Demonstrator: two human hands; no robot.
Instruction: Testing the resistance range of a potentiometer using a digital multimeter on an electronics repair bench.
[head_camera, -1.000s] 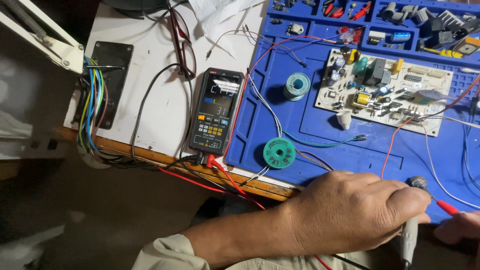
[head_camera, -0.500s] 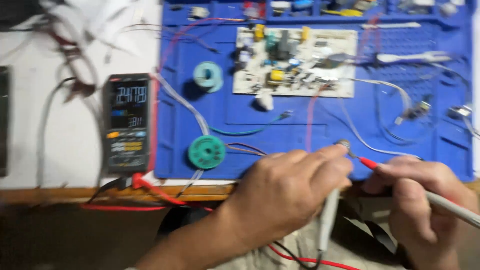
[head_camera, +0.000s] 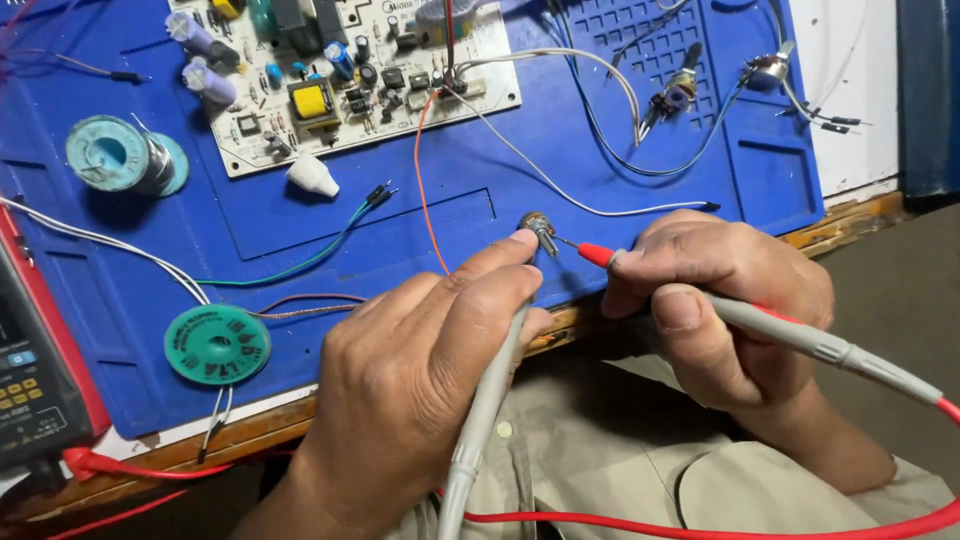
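My left hand (head_camera: 420, 380) grips a grey test probe (head_camera: 490, 400) and pinches a small metal component (head_camera: 538, 230) at its fingertips, over the front edge of the blue work mat (head_camera: 640, 170). My right hand (head_camera: 720, 300) holds a second grey probe with a red tip (head_camera: 596, 254), and its metal point touches the small component. A white circuit board (head_camera: 350, 70) with capacitors and a yellow part lies at the mat's far side.
A multimeter (head_camera: 35, 360) in a red casing sits at the left edge with red leads (head_camera: 120, 468). Two green solder spools (head_camera: 216, 345) (head_camera: 118, 155) rest on the mat. Loose wires, a white cone-shaped cap (head_camera: 314, 176) and a wired component (head_camera: 672, 98) lie around. The wooden table edge (head_camera: 845, 215) runs in front.
The view has moved right and closer. My right hand came in from the right with the red-tipped probe, and both hands now meet at the small component.
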